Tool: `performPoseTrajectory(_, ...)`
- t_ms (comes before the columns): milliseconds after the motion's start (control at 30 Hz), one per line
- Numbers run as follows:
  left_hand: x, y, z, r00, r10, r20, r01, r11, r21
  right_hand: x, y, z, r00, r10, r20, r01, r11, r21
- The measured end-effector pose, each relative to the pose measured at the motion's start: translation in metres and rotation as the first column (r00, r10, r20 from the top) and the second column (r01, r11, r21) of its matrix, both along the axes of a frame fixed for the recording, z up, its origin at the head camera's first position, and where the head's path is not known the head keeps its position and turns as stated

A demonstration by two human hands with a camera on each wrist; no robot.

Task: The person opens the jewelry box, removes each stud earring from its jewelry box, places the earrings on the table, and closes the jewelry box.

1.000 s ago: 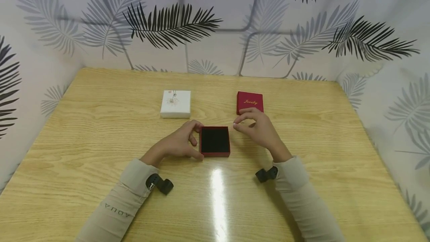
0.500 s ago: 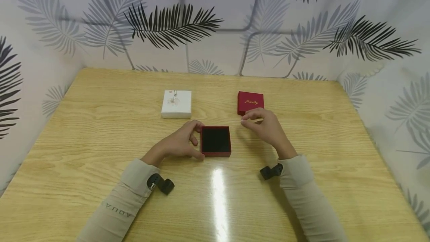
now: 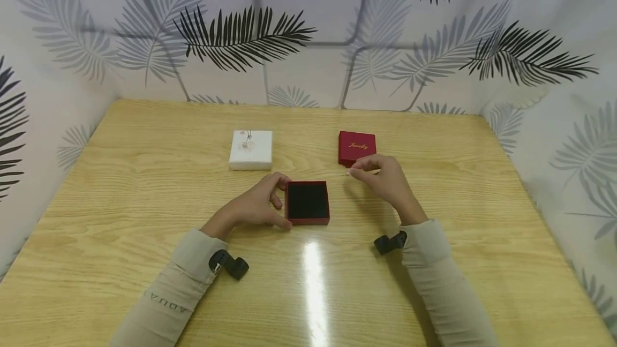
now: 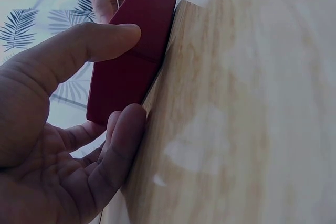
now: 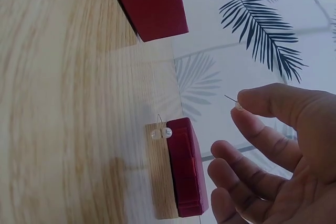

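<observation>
An uncovered red jewelry box [image 3: 308, 222] with a black insert [image 3: 307, 201] sits on the table. My left hand [image 3: 255, 202] grips its left side, with the thumb at the near corner and the index finger at the far one; in the left wrist view the thumb lies on the red wall [image 4: 126, 82]. Between thumb and index finger, my right hand [image 3: 383, 178] pinches a small pearl earring [image 5: 239, 106] whose thin pin sticks out. Another pearl earring [image 5: 167, 132] rests on the table by the red "Jewelry" box [image 3: 356, 145], just beyond the right fingertips.
A white box [image 3: 251, 149] with a flower print stands behind the left hand. Patterned curtain [image 3: 299, 68] hangs at the table's back edge and both sides. A bright reflection lies on the wooden table [image 3: 270, 293] in front.
My right hand has shifted a little to the right, away from the uncovered box, still pinching the earring. The left hand keeps its grip and the boxes stay put.
</observation>
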State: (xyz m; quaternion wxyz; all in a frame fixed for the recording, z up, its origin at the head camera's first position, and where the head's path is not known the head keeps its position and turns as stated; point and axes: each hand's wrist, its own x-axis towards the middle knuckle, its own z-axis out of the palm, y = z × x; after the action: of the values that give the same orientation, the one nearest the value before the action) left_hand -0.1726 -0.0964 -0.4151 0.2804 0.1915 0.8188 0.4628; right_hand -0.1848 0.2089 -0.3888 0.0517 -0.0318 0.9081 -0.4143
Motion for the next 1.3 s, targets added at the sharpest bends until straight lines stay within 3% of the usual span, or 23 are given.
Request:
performPoseTrajectory(800,0.003,0.001,0.004,1.0,0.002,-0.005,-0.002,1.0,-0.006,-0.005,0.009,-0.01,0.99,-0.092,0.104,0.087,0.995,0.052)
performPoseTrajectory(1300,0.004,0.002,0.002,1.0,0.016,0.024,-0.017,1.0,0.021,-0.007,0.006,-0.015,0.987,-0.125,0.098,0.115,0.987,0.109)
